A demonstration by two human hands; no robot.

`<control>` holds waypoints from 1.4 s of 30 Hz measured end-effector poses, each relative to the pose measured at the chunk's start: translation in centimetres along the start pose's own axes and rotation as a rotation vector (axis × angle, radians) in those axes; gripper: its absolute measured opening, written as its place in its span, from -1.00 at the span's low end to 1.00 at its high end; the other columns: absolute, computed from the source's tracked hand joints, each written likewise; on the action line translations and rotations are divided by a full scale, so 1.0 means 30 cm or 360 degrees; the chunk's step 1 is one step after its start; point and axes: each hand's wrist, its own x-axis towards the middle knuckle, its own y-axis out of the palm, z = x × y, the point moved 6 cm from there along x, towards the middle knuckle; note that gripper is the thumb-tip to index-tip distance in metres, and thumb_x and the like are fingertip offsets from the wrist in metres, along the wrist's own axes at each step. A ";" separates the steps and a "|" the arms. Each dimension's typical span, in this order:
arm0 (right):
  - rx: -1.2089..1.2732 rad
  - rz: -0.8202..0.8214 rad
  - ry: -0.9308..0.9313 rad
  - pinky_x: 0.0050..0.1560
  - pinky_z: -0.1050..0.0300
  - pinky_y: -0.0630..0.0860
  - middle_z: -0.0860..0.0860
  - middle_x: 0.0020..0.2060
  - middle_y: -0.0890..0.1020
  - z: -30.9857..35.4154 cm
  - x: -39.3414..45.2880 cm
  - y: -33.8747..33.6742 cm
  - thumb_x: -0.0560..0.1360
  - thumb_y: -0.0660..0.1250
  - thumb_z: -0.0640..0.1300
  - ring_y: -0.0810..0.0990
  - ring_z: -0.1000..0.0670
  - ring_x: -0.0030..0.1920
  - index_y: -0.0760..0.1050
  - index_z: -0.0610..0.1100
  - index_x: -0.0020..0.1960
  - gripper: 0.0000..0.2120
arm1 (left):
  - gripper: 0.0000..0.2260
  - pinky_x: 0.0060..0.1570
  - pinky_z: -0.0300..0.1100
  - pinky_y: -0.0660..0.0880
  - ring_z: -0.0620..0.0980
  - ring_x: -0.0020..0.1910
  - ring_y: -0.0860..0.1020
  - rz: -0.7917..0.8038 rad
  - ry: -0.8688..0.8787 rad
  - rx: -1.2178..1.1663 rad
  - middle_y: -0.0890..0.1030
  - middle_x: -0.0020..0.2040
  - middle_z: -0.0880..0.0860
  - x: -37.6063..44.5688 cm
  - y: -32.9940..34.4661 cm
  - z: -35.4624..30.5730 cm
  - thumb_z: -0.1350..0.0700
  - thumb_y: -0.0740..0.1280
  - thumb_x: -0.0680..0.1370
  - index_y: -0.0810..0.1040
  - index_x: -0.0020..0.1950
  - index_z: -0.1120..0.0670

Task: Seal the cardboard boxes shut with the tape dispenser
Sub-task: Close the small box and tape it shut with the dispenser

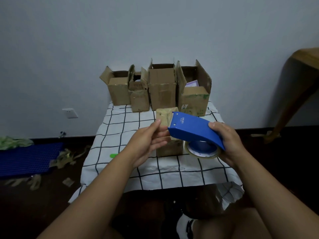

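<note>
The right hand [227, 144] is wrapped around the back of the blue tape dispenser [195, 129], its grip closed on the housing with the clear tape roll [202, 152] hanging beneath. The left hand [148, 144] pinches the tape end at the dispenser's front edge between thumb and fingers. Both are held above a small closed cardboard box [168, 147] on the checked cloth of the table [120, 135]. At the far end, against the wall, stand four open cardboard boxes [162, 90] in a row.
</note>
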 end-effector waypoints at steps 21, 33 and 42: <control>-0.0084 0.0122 0.0018 -0.20 0.13 0.49 -0.10 -0.20 0.60 0.003 -0.043 0.076 0.39 0.36 0.01 0.58 -0.03 -0.20 0.54 -0.19 -0.13 -0.74 | -0.81 -0.29 -0.20 0.61 0.05 -0.16 0.69 0.0012 -0.0188 -0.0408 0.69 -0.07 0.22 -0.063 -0.022 -0.003 0.10 0.26 0.61 0.58 -0.04 0.19; -0.0650 0.0198 -0.0120 -0.20 0.10 0.47 0.02 -0.30 0.63 0.009 -0.034 0.031 0.37 0.41 0.19 0.59 0.01 -0.28 0.59 -0.02 -0.27 -0.73 | -0.90 -0.32 -0.31 0.56 -0.05 -0.21 0.68 -0.0305 -0.0124 0.0268 0.70 -0.05 0.16 -0.033 -0.051 0.040 0.28 0.31 0.59 0.62 0.02 0.24; -0.0862 0.0207 -0.0166 -0.33 0.33 0.46 0.12 -0.32 0.63 0.025 -0.023 -0.025 0.51 0.40 0.10 0.59 0.16 -0.34 0.61 0.04 -0.26 -0.79 | -0.87 -0.41 -0.31 0.54 -0.12 -0.45 0.59 -0.0470 -0.0109 0.0395 0.66 -0.27 0.10 0.007 -0.029 0.064 0.32 0.33 0.56 0.58 -0.18 0.18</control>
